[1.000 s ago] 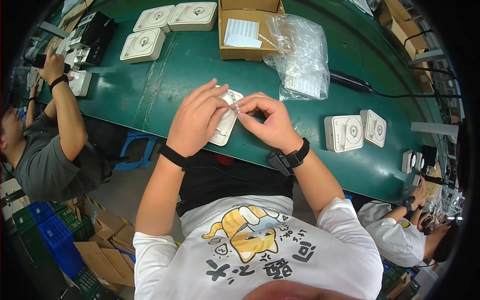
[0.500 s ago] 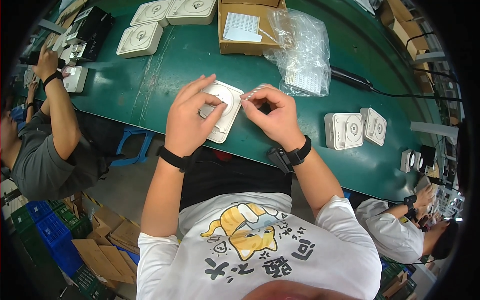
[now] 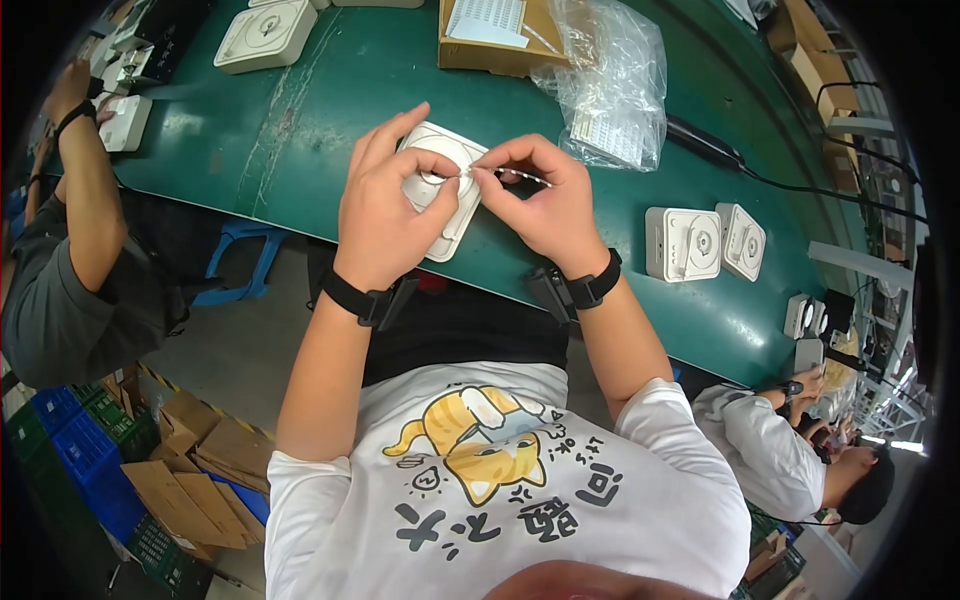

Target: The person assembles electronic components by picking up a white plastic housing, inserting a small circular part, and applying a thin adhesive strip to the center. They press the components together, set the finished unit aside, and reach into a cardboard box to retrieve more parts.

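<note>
The right hand point(image 3: 548, 205) pinches one thin strip point(image 3: 526, 178) between thumb and forefinger. The left hand point(image 3: 388, 208) brings thumb and forefinger together at the strip's end; whether they grip it, I cannot tell. Under both hands' fingertips, one white device point(image 3: 445, 143) lies on the green surface point(image 3: 350, 85). Two similar units point(image 3: 683, 245) stand right of the hands; beyond the hands are one cardboard box point(image 3: 485, 52) and one clear bag point(image 3: 622, 95).
</note>
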Tool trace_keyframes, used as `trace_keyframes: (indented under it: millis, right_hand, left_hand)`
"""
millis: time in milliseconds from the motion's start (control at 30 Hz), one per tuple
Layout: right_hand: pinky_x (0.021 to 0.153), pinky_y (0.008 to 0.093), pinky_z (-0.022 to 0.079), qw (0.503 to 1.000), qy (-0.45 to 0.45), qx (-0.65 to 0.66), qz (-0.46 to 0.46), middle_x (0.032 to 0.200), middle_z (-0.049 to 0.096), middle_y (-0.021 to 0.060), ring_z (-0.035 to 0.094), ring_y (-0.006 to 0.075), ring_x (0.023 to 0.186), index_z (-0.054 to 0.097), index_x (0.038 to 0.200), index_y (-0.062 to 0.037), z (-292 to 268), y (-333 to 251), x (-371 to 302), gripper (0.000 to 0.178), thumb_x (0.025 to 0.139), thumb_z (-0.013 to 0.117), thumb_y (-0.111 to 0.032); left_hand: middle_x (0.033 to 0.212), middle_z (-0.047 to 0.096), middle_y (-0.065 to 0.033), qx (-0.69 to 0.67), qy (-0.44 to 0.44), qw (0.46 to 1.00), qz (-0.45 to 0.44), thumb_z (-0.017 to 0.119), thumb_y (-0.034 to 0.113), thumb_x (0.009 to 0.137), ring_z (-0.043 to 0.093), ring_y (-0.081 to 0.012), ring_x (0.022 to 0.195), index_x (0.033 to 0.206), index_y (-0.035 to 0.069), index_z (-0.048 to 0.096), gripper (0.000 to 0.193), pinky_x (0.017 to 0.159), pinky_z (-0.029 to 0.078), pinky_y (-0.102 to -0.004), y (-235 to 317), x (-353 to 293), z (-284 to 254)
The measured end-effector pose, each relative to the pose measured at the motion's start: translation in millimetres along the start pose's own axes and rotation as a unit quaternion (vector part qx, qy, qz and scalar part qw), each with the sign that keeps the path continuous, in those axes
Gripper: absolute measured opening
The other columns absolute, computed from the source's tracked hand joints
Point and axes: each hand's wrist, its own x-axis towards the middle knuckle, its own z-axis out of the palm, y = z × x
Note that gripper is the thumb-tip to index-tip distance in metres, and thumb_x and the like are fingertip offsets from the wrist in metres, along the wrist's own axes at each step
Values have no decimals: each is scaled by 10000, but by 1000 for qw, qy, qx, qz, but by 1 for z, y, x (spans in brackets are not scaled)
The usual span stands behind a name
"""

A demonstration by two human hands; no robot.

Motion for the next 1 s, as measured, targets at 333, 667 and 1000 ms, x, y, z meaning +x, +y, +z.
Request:
trace_keyframes:
  millis: [333,667,1000]
  right_hand:
    - [895,300,620,996,-37,-58,-62,1115,849,39,765,139,992,814,1129,-50,-5,-10,6,148,1015,890,7]
    - [883,339,633,973,-68,-160,-150,1116,860,72,776,197,997,807,1085,-46,-8,-20,11,151,986,879,42]
    - [892,273,593,999,-30,-21,31,1104,809,11,697,82,964,769,1135,-21,8,-27,-3,134,1061,881,-29]
  left_hand:
    - [1735,650,-202,-30,-1,1000,3,886,147,942,572,-430,1574,1060,98,889,128,1300,477,-512,-12,-1,4]
    - [1752,632,-213,-42,-6,999,-10,876,149,957,551,-434,1596,1081,92,894,137,1320,463,-518,-12,-3,3]
    - [1766,628,-178,-31,-2,999,-11,877,148,973,558,-421,1594,1082,100,880,120,1307,475,-514,-11,-4,4]
